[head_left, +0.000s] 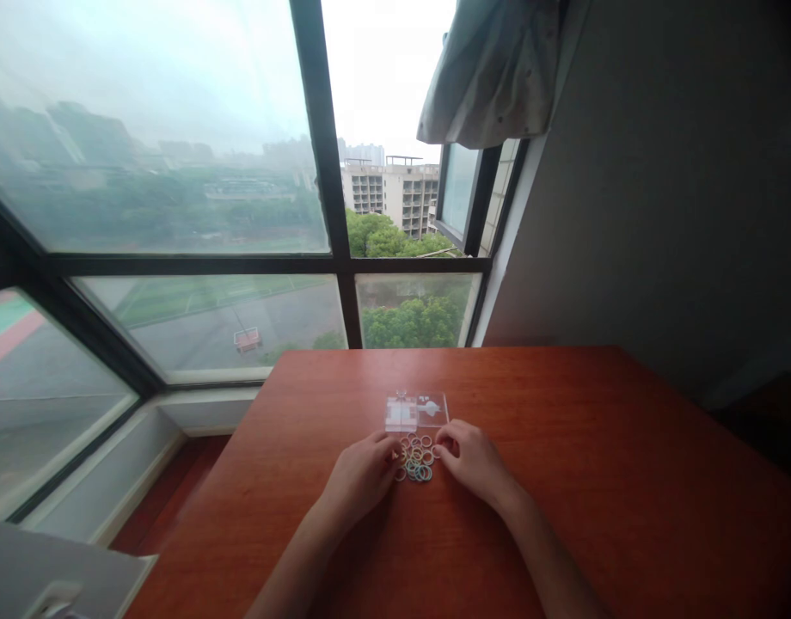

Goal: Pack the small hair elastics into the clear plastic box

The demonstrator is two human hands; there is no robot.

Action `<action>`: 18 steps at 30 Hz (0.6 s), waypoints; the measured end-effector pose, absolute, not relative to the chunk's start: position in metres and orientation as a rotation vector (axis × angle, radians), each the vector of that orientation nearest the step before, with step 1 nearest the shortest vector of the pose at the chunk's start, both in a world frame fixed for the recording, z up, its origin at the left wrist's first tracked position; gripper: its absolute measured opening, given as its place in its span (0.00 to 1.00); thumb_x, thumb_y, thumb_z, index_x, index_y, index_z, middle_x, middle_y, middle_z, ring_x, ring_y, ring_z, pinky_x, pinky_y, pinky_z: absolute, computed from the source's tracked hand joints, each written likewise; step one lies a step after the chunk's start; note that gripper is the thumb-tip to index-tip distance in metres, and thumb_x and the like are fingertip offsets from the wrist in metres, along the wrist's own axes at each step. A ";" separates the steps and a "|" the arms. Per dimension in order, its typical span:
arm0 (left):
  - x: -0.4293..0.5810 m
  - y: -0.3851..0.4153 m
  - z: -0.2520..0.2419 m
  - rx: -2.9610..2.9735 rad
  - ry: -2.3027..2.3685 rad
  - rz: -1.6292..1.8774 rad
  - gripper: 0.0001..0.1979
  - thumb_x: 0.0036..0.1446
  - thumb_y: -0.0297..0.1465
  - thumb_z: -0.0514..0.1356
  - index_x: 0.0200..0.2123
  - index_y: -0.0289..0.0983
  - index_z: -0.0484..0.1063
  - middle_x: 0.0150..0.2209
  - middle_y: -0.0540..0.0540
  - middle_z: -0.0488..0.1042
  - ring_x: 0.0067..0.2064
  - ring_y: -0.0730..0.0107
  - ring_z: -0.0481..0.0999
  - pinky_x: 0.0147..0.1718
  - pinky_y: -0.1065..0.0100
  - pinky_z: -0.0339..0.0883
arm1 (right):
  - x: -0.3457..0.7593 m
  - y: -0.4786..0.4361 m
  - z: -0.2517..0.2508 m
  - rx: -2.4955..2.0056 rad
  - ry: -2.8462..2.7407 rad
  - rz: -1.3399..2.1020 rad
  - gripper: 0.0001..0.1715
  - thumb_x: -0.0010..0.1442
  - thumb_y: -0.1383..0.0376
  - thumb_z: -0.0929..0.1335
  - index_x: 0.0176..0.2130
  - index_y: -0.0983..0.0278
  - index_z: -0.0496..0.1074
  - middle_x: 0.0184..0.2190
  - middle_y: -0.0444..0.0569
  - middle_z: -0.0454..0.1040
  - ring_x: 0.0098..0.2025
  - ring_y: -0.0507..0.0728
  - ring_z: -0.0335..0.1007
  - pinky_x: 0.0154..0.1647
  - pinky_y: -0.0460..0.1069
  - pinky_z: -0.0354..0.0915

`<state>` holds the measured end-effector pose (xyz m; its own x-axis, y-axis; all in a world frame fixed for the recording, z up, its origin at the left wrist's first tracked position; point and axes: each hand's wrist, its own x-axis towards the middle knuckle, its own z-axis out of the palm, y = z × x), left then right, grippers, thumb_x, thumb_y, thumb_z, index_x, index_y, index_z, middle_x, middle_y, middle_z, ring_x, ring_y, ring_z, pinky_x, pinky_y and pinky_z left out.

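A small loose pile of pastel hair ties, pale yellow, pink, white and blue-green, lies on the brown table between my two hands. My left hand is at the pile's left edge, fingers curled together and tips among the ties. What those fingertips hold is too small to make out. At the right edge, my right hand pinches a pinkish hair tie between thumb and forefinger. Just behind the pile stands a clear plastic box, its transparent lid with a white print lying open to the right.
The reddish-brown table reaches toward large dark-framed windows. A grey curtain hangs at upper right beside a dark wall. A white surface borders the table at lower left.
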<state>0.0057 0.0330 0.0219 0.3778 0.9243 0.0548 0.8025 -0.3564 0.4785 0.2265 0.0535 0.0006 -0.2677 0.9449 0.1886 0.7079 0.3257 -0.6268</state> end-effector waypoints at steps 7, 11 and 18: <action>0.006 0.032 0.021 2.265 1.515 0.522 0.05 0.57 0.28 0.55 0.33 0.40 0.70 0.37 0.49 0.74 0.35 0.70 0.73 0.33 0.73 0.60 | 0.213 0.048 0.003 -1.452 -2.129 0.565 0.03 0.55 0.67 0.68 0.30 0.60 0.72 0.31 0.43 0.74 0.34 0.53 0.68 0.33 0.46 0.57; 0.010 0.032 0.022 2.205 1.502 0.675 0.06 0.58 0.29 0.55 0.34 0.40 0.72 0.35 0.48 0.74 0.34 0.70 0.72 0.33 0.72 0.60 | 0.212 0.052 0.002 -1.376 -2.037 0.604 0.04 0.56 0.67 0.68 0.29 0.61 0.72 0.29 0.43 0.73 0.31 0.52 0.66 0.34 0.46 0.58; 0.028 0.032 0.019 2.133 1.362 0.867 0.07 0.60 0.32 0.56 0.33 0.38 0.73 0.29 0.49 0.72 0.29 0.72 0.68 0.30 0.73 0.60 | 0.201 0.052 0.006 -1.156 -1.870 0.773 0.03 0.56 0.65 0.69 0.30 0.62 0.73 0.26 0.43 0.71 0.26 0.50 0.62 0.28 0.44 0.58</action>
<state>0.0280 0.0320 0.0191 0.3107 0.9142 0.2602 0.6227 -0.4026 0.6709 0.2009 0.0517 0.0057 -0.2729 0.9128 0.3040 0.4317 0.3985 -0.8092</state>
